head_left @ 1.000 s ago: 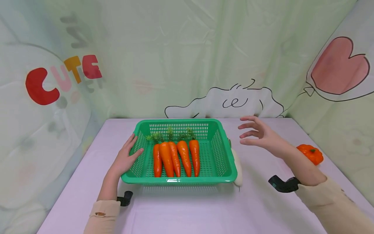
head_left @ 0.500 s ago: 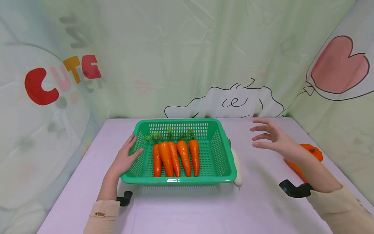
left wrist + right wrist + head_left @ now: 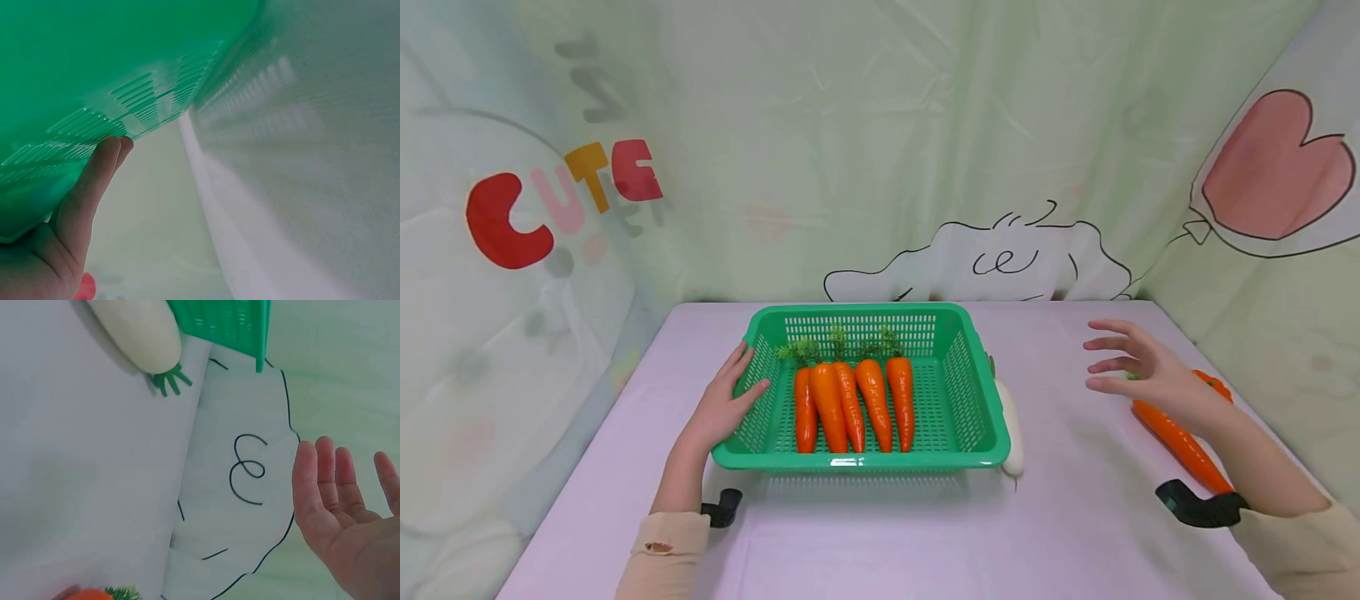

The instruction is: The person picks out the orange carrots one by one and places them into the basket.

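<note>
My left hand [image 3: 718, 408] holds the left rim of a green plastic basket [image 3: 880, 461], thumb over the rim. In the left wrist view the fingers [image 3: 100, 172] lie against the basket's slotted outer wall. Several orange carrots [image 3: 872, 404] with leafy tops lie side by side in the basket. My right hand [image 3: 1153, 371] is raised over the right side of the table, holding nothing, fingers spread and slightly bent. Below it lies one more carrot [image 3: 1183, 446], partly covered by the hand and forearm.
A white radish [image 3: 1011, 433] lies along the basket's right side, partly under its rim. Behind the right hand an orange ribbed pumpkin [image 3: 1213, 383] shows only in part. Printed cloth [image 3: 775, 167] hangs around the pale table [image 3: 865, 542].
My right hand has moved right, away from the basket, and slightly lower. The loose carrot has come into sight, while the pumpkin is more covered. The left hand and basket have stayed put.
</note>
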A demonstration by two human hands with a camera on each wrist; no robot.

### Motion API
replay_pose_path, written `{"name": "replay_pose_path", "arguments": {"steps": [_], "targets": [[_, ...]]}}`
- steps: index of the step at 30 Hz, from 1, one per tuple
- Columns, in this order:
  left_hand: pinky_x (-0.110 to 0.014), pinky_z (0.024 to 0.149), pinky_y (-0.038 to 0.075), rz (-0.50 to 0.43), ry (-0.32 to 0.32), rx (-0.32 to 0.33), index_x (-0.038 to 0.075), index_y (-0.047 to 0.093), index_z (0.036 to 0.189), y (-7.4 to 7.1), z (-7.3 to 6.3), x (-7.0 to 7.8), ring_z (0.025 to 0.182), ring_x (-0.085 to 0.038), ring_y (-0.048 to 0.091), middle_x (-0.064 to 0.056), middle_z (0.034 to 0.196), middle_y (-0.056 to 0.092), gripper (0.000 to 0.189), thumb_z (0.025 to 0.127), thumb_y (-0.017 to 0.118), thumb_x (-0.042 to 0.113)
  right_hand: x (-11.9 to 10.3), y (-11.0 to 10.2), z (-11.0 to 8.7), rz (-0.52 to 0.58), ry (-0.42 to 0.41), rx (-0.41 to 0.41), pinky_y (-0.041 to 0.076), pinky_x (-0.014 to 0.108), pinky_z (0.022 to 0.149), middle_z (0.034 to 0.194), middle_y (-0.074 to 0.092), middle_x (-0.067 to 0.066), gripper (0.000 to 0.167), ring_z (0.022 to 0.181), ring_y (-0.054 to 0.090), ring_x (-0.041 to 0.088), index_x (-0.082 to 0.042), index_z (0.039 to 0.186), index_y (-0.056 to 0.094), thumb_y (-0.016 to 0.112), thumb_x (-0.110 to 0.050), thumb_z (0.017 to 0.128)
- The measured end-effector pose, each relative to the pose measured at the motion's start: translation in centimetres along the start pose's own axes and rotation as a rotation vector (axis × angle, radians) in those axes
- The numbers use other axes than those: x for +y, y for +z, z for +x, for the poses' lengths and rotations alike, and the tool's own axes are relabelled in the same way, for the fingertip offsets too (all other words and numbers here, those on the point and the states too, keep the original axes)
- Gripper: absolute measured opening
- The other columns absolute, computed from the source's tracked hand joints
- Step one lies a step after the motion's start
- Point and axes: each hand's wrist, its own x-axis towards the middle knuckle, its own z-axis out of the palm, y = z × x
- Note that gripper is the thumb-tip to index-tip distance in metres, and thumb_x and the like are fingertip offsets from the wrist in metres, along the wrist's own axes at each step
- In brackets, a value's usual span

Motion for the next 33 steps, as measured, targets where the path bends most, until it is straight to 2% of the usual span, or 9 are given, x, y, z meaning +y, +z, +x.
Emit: {"name": "replay_pose_path", "arguments": {"steps": [7, 13, 22, 29, 33], "targets": [[-0.059, 0.103, 0.017, -0.001, 0.002, 0.005, 0.001, 0.021, 0.144, 0.0, -0.1, 0.1, 0.137, -0.035, 0.009, -0.01, 0.153, 0.009, 0.066, 0.094, 0.05, 0.033, 1.7, -1.2, -0.9, -0.008, -0.012, 0.022, 0.051, 0.022, 0.069, 0.117, 0.044, -0.015, 0.062, 0.094, 0.054, -0.001, -0.026, 0.139, 0.029, 0.058, -0.007, 0.089], [-0.059, 0.103, 0.017, 0.004, 0.006, 0.004, 0.002, 0.021, 0.145, -0.1, 0.0, 0.1, 0.137, -0.035, 0.009, -0.011, 0.153, 0.009, 0.067, 0.094, 0.049, 0.035, 2.9, -2.1, -1.4, -0.028, -0.012, 0.039, 0.051, 0.02, 0.069, 0.115, 0.045, -0.02, 0.06, 0.093, 0.053, -0.005, -0.027, 0.138, 0.03, 0.058, -0.005, 0.088], [-0.059, 0.103, 0.018, -0.001, 0.003, 0.003, 0.002, 0.021, 0.145, -0.1, 0.1, 0.2, 0.137, -0.034, 0.009, -0.01, 0.153, 0.009, 0.067, 0.094, 0.05, 0.036, 4.3, -3.2, -2.1, -0.012, 0.017, 0.044, 0.051, 0.019, 0.067, 0.111, 0.045, -0.026, 0.061, 0.09, 0.053, -0.009, -0.037, 0.133, 0.031, 0.056, -0.003, 0.089], [-0.059, 0.103, 0.017, 0.0, 0.004, 0.0, 0.002, 0.021, 0.145, 0.0, 0.0, 0.0, 0.137, -0.034, 0.009, -0.01, 0.153, 0.009, 0.068, 0.094, 0.049, 0.037, 6.2, -4.0, -2.8, -0.037, 0.039, 0.053, 0.051, 0.023, 0.065, 0.111, 0.045, -0.029, 0.057, 0.09, 0.054, -0.002, -0.038, 0.132, 0.032, 0.056, -0.008, 0.09], [-0.059, 0.104, 0.018, 0.0, 0.008, 0.0, 0.002, 0.021, 0.145, 0.1, 0.1, -0.1, 0.137, -0.034, 0.009, -0.01, 0.153, 0.009, 0.068, 0.094, 0.049, 0.037, 7.2, -4.5, -3.2, -0.048, 0.04, 0.056, 0.052, 0.024, 0.064, 0.111, 0.045, -0.03, 0.056, 0.089, 0.053, -0.005, -0.039, 0.131, 0.033, 0.054, -0.006, 0.09]]}}
